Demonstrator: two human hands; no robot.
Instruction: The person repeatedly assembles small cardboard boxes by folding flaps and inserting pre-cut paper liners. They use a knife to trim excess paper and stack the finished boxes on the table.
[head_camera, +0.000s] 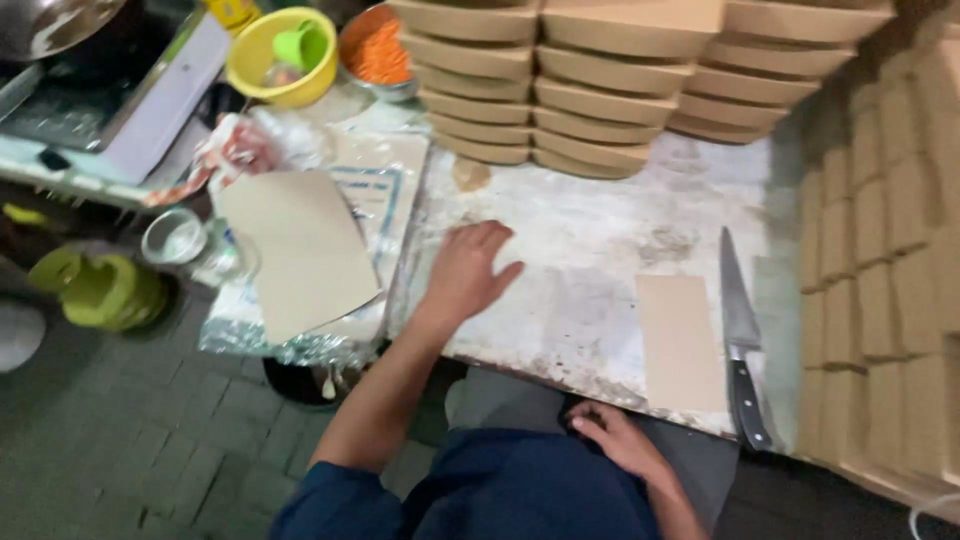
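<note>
Stained white worktop (600, 250) is seen from above, w/ dark paving below its near edge. Left hand (468, 270) is laid flat on the worktop near the left edge, fingers spread, palm down, nothing gripped. Right hand (618, 432) is held just below the near edge, by the lap; fingers curled loosely, whether anything is held cannot be told. Dark blue clothing (520, 495) is seen at the bottom.

Brown card strip (680, 342) is lying flat by the near edge, towards the right corner, apart from both hands. Kitchen knife (742, 340) is laid just beside the strip on its right, blade pointing to the far edge, black handle at the near edge. Stacks of brown cardboard boxes (600, 90) are lined along the far edge, approx three stacks side by side. More flat brown cartons (890, 260) are piled off the right edge.

Left of the worktop, a large brown card sheet (298, 250) is resting on clear plastic wrap (290, 345), near the left hand but not touched. A glass jar (180, 240) is just beside the sheet's left side. Yellow bowl (282, 55) w/ a green cup (300, 45) inside and a metal bowl of orange shreds (378, 52) are set beyond the far left corner. Green gas cylinder (100, 288) is standing on the ground at the left.
</note>
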